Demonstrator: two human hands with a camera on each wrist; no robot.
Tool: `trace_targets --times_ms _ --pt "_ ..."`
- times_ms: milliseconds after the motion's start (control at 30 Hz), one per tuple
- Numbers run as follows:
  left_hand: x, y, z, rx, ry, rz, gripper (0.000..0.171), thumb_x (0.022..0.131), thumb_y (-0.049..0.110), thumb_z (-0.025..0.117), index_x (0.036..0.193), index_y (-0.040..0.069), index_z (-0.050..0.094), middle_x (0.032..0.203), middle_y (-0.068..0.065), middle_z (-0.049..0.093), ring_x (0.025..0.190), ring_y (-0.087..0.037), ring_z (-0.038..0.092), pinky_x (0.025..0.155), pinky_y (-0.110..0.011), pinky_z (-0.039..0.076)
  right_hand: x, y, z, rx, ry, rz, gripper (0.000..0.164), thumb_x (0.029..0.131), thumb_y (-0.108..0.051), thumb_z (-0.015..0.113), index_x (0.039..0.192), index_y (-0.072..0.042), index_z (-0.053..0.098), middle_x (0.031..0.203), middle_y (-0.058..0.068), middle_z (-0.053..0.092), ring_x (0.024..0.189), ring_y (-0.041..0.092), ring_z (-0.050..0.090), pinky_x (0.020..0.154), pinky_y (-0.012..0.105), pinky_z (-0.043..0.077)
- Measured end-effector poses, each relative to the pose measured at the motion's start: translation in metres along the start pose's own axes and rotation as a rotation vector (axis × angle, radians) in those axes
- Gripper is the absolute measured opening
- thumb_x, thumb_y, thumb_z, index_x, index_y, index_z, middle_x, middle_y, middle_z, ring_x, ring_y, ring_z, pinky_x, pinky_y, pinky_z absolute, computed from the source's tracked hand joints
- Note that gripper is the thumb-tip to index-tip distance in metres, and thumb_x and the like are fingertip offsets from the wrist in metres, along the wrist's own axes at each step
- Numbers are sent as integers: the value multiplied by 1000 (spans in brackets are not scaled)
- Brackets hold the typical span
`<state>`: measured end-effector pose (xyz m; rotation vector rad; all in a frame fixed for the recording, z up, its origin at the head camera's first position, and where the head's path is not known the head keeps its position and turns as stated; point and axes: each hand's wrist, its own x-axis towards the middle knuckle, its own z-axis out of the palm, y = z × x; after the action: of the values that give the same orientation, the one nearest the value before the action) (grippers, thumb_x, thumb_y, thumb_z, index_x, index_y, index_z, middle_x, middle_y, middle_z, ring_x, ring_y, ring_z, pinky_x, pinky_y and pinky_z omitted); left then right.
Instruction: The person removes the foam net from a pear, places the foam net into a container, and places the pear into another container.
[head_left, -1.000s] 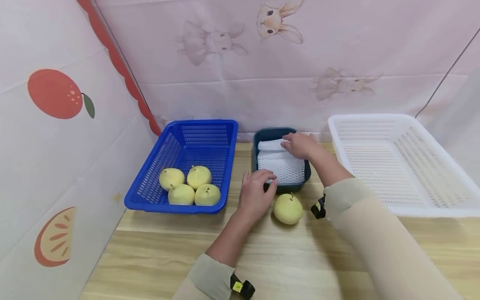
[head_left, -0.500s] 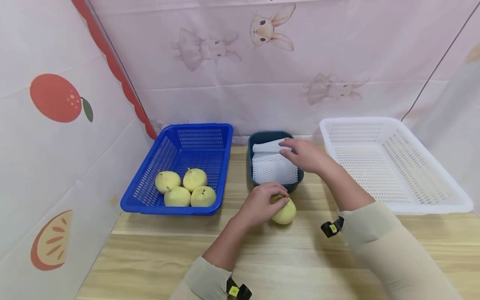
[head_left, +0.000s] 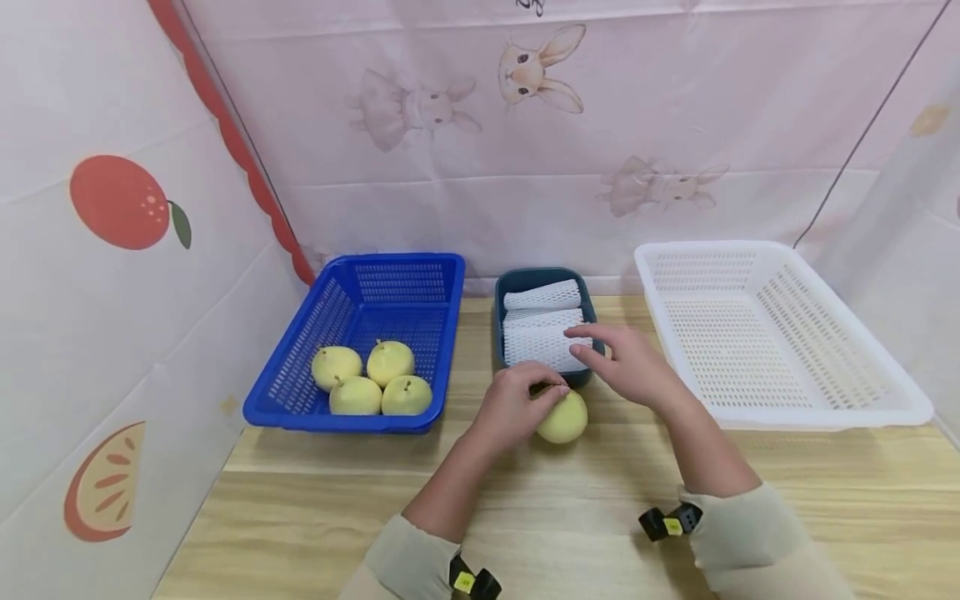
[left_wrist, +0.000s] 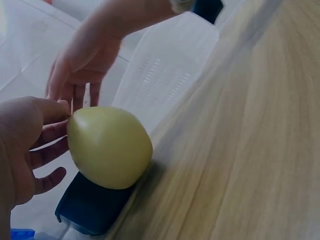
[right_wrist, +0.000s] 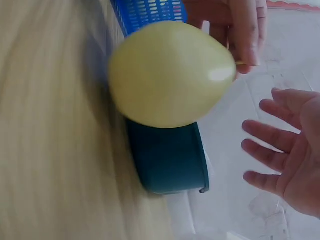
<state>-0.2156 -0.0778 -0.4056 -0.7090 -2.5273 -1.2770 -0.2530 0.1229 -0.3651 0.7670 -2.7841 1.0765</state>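
Observation:
A yellow-green pear is just in front of a dark teal tub. My left hand pinches the pear's stem between thumb and index finger, its other fingers loosely bent behind the fruit. In the right wrist view, the pear appears large in front of the tub. My right hand holds nothing; its fingers are spread over the tub's near right corner, apart from the pear. White foam net sleeves lie flat in the tub, with one rolled piece at the back.
At the left, a blue basket holds several pears at its near end. A larger white basket stands at the right. A printed cloth hangs directly behind them.
My left hand has moved from the tub's front edge to the pear's stem and pinches it. My right hand has withdrawn from the back of the foam sleeves toward the pear.

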Motion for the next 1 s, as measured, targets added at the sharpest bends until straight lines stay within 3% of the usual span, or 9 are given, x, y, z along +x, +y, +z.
trace_targets --times_ms 200,367,467,600,733,1000 --pt "2 -1 -7 -84 115 -46 7 85 28 70 84 21 71 85 12 66 85 -2 59 81 -30 52 -16 -2 12 129 39 21 36 92 -44 55 122 -24 62 124 -2 61 99 22 62 81 43 51" --pt "4 2 -17 -161 230 -8 8 83 26 72 81 18 71 82 8 66 80 -7 59 71 -39 52 -19 -7 18 241 -46 33 44 89 -48 59 127 -27 57 129 -5 57 102 23 64 84 42 52" --pt "4 9 -24 -200 274 0 8 82 22 73 80 14 71 81 4 67 79 -10 60 70 -32 51 -19 -9 21 302 -111 29 52 85 -48 65 131 -29 52 134 -3 53 110 22 59 89 43 50" --pt "2 26 -33 -229 299 -9 7 81 12 73 80 6 71 83 -4 67 80 -14 61 69 -32 52 -19 -9 29 366 -166 -5 66 81 -41 72 139 -25 44 138 0 49 119 21 53 96 47 46" --pt "0 41 -41 -233 321 24 5 80 4 73 80 0 69 83 -9 67 79 -14 60 66 -31 51 -18 -12 36 427 -210 -17 79 77 -37 77 143 -25 36 136 -3 49 116 18 54 97 44 45" --pt "-1 48 -45 -244 332 36 5 81 5 72 81 1 70 83 -8 67 80 -14 61 68 -24 50 -19 -16 43 490 -235 -29 79 75 -30 80 141 -33 36 133 -7 49 109 16 57 94 39 46"
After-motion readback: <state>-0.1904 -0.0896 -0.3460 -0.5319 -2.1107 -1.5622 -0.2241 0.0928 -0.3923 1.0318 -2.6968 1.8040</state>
